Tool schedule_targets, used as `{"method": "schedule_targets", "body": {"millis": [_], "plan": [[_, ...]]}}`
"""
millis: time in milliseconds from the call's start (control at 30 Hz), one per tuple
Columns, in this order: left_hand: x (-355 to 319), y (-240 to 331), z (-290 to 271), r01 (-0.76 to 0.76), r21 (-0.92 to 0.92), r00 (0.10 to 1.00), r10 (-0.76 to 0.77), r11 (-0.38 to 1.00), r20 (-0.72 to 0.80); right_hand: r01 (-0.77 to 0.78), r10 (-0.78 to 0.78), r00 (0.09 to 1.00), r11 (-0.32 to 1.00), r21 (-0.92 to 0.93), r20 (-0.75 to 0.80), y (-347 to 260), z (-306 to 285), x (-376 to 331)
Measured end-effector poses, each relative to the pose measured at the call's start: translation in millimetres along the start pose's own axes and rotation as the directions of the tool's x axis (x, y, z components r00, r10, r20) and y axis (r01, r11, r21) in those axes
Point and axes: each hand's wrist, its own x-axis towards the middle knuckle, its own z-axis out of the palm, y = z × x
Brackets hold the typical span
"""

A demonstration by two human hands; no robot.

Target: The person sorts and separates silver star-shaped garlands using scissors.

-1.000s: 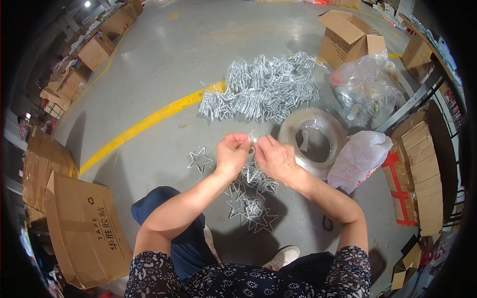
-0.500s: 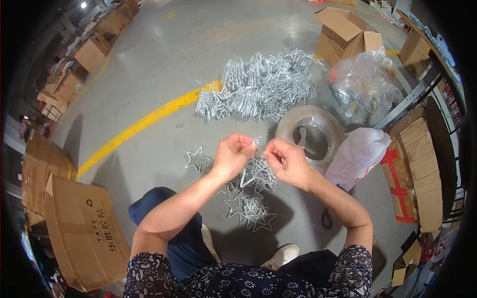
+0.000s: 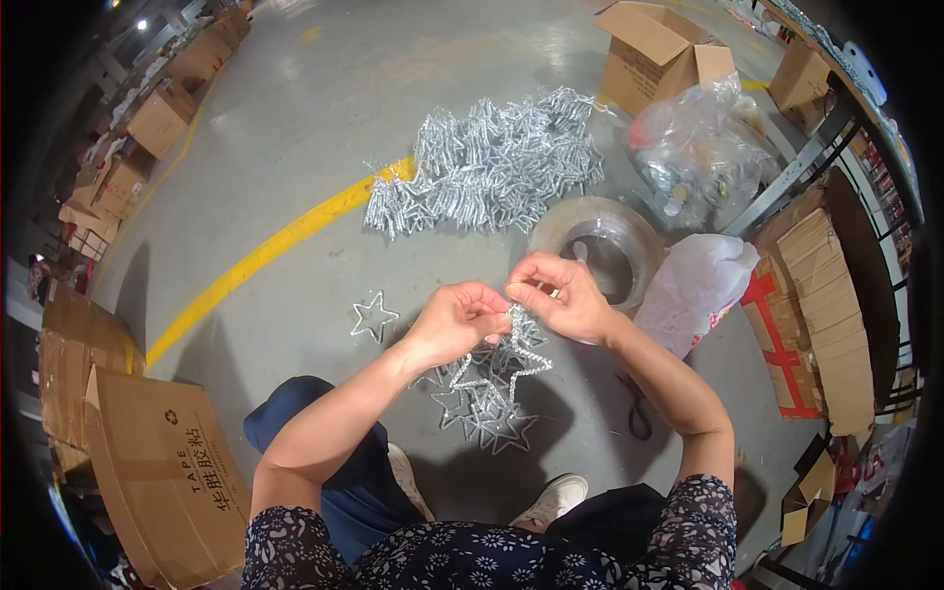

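Note:
A silver tinsel star (image 3: 536, 365) hangs by its upper tip from the pinched fingers of my left hand (image 3: 454, 323). Close beside that tip, my right hand (image 3: 565, 300) is closed, thumb against forefinger; whatever is between them is too small to make out. Beneath the held star, several more silver stars (image 3: 484, 418) lie overlapping on the floor between my feet. One single star (image 3: 375, 317) lies apart, left of my hands. Farther out spreads a big heap of silver tinsel stars (image 3: 487, 162).
Right of my hands are a roll of clear material (image 3: 560, 231), a white plastic bag (image 3: 693, 290) and dark-handled scissors (image 3: 639, 421). Behind them sit a clear bag of items (image 3: 703, 162) and an open carton (image 3: 649, 59). A cardboard box (image 3: 162, 462) stands at my left.
Both hands have come slightly lower and closer together, right fingertips now near the left ones. The held star has turned to face up more openly. The whole view has shifted slightly.

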Motion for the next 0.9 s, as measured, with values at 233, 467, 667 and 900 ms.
{"method": "schedule_targets", "body": {"millis": [233,467,667,900], "plan": [[-3,1,-1,-0.075,-0.008,0.996,0.076,0.997,0.041,-0.046,0.047,0.999,0.972,0.229,0.001,16,6,-1],[-13,9,0,-0.273,0.336,0.958,0.288,0.901,0.006,-0.411,0.33,0.912,0.752,0.515,0.245,33,5,-7],[-16,11,1,-0.375,0.547,0.91,0.409,0.748,0.065,-0.727,0.483,0.681,0.534,0.432,0.551,45,-3,1],[-3,-9,-6,-0.162,0.245,0.98,0.186,0.956,-0.076,-0.755,0.348,0.61,0.527,0.389,0.712,65,4,5]]}}
